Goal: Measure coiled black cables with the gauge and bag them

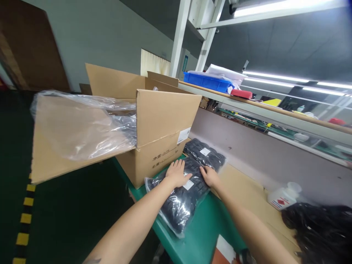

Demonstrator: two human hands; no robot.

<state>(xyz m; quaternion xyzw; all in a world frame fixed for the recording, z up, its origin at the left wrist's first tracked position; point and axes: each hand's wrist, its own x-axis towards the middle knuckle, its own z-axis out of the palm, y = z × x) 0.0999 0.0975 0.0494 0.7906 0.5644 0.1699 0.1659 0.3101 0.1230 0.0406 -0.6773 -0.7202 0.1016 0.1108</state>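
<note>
A clear plastic bag of black items (178, 207) with a white label lies on the green table (211, 220). My left hand (177, 174) rests on its upper left part, fingers spread. At the bag's right edge is my right hand (209, 176), its thumb and fingers against the plastic; the fingertips are partly hidden. Just behind, a second bag of black items (205, 152) with a white label lies against the partition. To the left stands an open cardboard box (156, 157), its flaps raised or folded out and a clear plastic liner (82, 124) draped over the left flap.
On the right are a white bottle (283, 196) and a heap of black items (321, 229). A shelf (275, 113) above the partition holds a blue tray (207, 82) and a red object (241, 94). A red and white object (224, 251) lies at the near table edge.
</note>
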